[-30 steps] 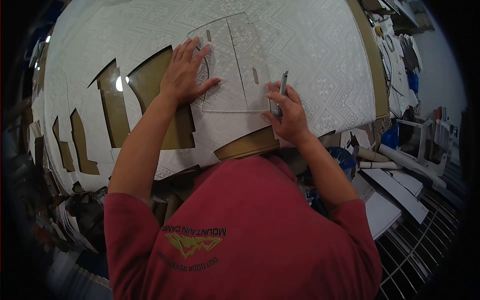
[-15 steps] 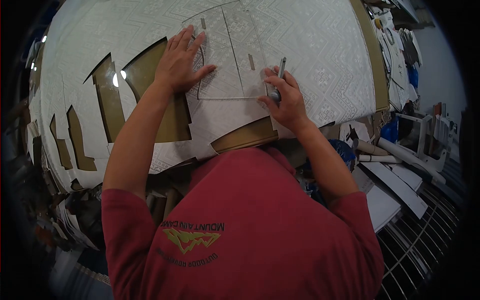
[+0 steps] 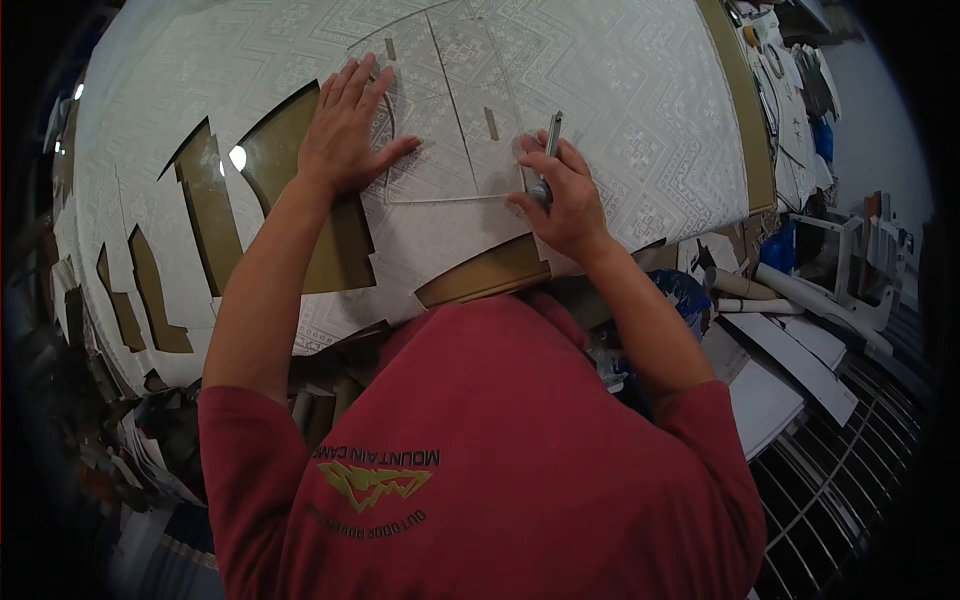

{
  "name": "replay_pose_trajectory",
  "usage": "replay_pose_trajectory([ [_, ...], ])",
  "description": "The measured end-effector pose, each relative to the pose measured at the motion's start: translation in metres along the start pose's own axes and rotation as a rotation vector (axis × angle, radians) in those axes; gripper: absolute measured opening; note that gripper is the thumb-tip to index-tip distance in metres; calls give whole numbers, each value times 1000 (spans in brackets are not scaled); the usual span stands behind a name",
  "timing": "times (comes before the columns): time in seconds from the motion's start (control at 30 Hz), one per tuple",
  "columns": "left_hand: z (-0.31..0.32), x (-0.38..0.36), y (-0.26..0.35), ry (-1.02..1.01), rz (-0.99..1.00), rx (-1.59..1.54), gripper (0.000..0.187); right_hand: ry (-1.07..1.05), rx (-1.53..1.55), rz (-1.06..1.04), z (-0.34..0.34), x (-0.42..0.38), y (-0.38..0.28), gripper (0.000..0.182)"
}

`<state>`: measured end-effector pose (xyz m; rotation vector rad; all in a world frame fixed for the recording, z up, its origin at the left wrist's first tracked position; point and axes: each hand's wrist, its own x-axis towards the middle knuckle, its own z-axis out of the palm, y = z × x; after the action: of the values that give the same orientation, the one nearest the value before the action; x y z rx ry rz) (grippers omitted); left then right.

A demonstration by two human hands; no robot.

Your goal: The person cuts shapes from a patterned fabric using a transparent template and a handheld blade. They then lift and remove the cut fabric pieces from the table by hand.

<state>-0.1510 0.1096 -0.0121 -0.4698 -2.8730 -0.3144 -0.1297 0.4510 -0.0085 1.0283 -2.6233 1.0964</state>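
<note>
White patterned material covers the table, with several shapes cut out of it. A clear template with dark edges and a dark line down its middle lies on the material. My left hand rests flat with spread fingers on the template's left edge. At the template's lower right corner, my right hand is closed around a slim metal cutter, its tip pointing up and away from me. Two small brownish strips show on the template.
Brown table surface shows through the cut-outs. On the right are a blue plastic bag, rolled material, white sheets, a white frame and a wire rack. Papers and scraps lie at the left.
The table, template and both hands appear slightly further left in the view. My left hand remains flat, and my right hand still holds the cutter.
</note>
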Motion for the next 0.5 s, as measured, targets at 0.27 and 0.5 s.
replay_pose_trajectory([
  [0.27, -2, 0, 1, -15, -11, -9, 92, -2, -4, -2, -1, 2, 0, 51],
  [0.5, -4, 0, 2, -25, -15, 0, 93, -1, 1, 4, -1, 1, 0, 50],
])
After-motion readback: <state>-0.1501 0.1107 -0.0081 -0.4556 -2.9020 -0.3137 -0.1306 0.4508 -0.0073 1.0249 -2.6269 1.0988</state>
